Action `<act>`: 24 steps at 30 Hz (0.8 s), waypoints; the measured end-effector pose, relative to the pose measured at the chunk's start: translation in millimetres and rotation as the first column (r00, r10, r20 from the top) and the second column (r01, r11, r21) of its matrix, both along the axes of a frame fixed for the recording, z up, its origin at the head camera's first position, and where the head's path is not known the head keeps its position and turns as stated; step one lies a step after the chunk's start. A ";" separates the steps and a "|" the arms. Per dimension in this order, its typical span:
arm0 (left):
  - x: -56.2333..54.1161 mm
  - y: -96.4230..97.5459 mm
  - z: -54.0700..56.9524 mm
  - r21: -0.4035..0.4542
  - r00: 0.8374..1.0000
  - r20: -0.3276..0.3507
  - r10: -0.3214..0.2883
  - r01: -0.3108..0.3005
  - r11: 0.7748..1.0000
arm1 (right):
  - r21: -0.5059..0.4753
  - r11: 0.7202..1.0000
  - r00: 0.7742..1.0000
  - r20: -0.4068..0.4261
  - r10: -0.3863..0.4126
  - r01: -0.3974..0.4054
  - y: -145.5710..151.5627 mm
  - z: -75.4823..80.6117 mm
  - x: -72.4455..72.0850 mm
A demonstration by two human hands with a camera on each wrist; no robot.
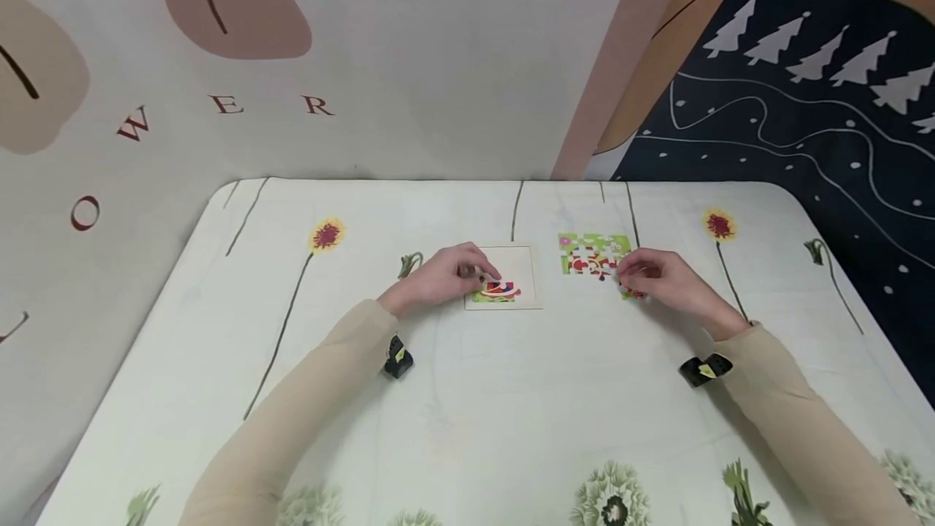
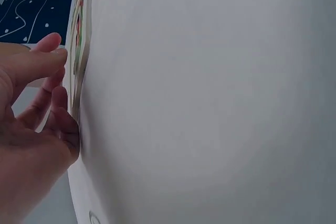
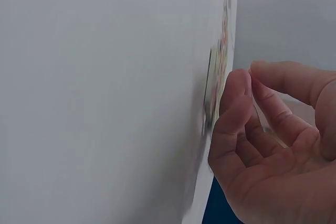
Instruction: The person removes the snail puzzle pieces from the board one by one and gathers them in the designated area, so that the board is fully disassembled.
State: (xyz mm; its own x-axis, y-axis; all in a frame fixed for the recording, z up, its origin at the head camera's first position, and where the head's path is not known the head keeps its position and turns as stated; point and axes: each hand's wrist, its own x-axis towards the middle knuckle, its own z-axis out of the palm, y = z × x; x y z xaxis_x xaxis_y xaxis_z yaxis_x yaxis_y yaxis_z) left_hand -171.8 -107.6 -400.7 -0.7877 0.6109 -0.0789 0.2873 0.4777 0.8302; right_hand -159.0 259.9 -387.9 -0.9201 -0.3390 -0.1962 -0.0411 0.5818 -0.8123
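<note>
A thin puzzle board point(image 1: 504, 259) with a pale, thin-rimmed base lies on the table, and joined picture pieces point(image 1: 500, 292) sit in its lower left part. My left hand point(image 1: 443, 273) is over the board's left side, fingertips just above those pieces; in the left wrist view its thumb and fingers are bent near the board edge, with no piece seen between them. To the right lies a cluster of green and red puzzle pieces point(image 1: 590, 245). My right hand point(image 1: 661, 276) is at its lower right, thumb and fingertips together; whether they pinch a piece is hidden. Loose pieces point(image 1: 630, 294) lie beneath it.
The white tablecloth point(image 1: 467, 404) is printed with flowers and stems. Behind the table's far edge hangs a pale printed cloth point(image 1: 424, 63), and a dark blue cloth with white trees point(image 1: 774, 112) is at the right. Black wrist bands point(image 1: 398, 357) sit at both sleeves.
</note>
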 end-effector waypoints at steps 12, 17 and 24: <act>-2.1 -15.6 -5.9 0.016 0.999 0.036 0.007 -0.008 1.000 | -0.069 0.996 0.997 -0.057 0.060 -0.064 -37.3 -3.8 -6.4; -3.6 -15.5 -6.4 -0.006 0.998 0.058 -0.016 0.016 1.000 | -0.112 0.989 0.993 -0.075 0.086 -0.094 -48.0 -6.0 -8.9; -5.0 -14.8 -6.5 -0.032 0.998 0.053 -0.039 0.040 0.999 | -0.140 0.981 0.989 -0.071 0.128 -0.137 -64.0 -7.1 -11.4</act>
State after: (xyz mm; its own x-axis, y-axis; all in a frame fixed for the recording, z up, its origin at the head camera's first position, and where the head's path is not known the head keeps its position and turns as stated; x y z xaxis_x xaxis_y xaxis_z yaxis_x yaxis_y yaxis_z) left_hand -176.8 -122.4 -407.2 -0.7572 0.6379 -0.1403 0.2628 0.4942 0.8287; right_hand -170.3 195.9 -395.0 -0.8739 -0.4793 -0.0812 -0.1619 0.4446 -0.8810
